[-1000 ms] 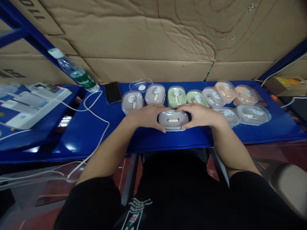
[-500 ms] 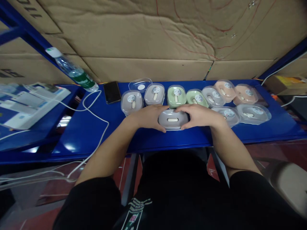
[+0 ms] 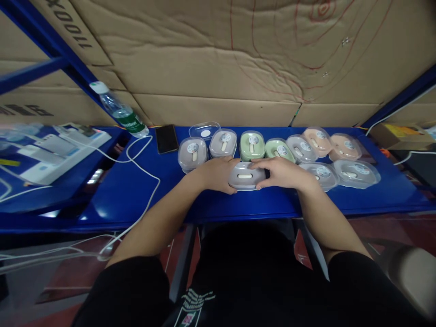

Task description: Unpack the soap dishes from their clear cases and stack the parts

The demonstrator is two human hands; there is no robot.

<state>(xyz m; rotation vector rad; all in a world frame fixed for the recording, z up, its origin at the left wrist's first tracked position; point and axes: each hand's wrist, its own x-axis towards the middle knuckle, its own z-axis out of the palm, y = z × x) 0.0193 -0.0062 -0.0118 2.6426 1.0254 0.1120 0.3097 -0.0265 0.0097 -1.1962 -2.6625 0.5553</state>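
Note:
A grey lidded box with a cream handle lies near the front edge of the blue table. My left hand grips its left end, thumb at the front and fingers behind. Around the right end, my right hand is curved in the same way. Just behind the box stand a green box and a second green box, both with round stickers. Grey boxes are behind my left hand. The underside of the held box is hidden.
More boxes, grey and peach, stand at the right. A clear lid, a black phone, a water bottle and a white cable are at the left. Cardboard rises behind the table.
The camera view has shifted, so the table and everything on it appear slightly lower. Both hands stay around the grey box.

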